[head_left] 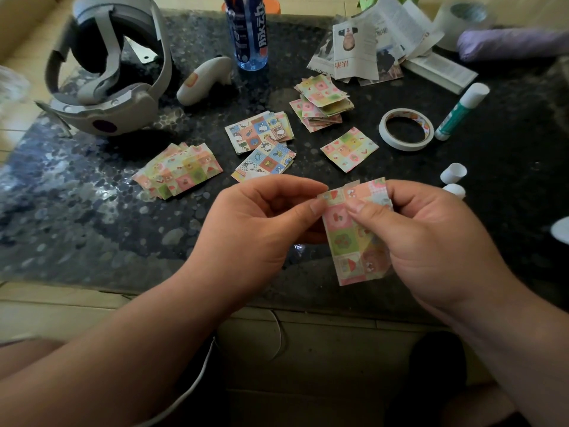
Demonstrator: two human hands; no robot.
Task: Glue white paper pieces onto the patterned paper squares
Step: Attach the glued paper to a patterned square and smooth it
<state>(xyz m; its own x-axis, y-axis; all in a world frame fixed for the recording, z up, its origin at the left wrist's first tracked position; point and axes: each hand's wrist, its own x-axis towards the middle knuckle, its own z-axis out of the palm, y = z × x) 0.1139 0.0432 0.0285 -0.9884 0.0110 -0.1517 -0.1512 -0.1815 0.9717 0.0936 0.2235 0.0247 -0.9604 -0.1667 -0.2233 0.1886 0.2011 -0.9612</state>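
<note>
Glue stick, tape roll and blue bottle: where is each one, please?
glue stick (458, 117), head view, green barrel.
tape roll (403, 145), head view, near outer wall.
blue bottle (246, 32), head view, printed label.

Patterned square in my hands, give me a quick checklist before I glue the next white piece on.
1. Square held: ok, left hand and right hand both pinch it.
2. Glue stick at hand: ok, lying right of the tape.
3. Glue stick uncapped: not ok, its cap looks on.
4. White piece ready: cannot tell, none plainly shows.
5. A hand free for the glue: not ok.
</note>
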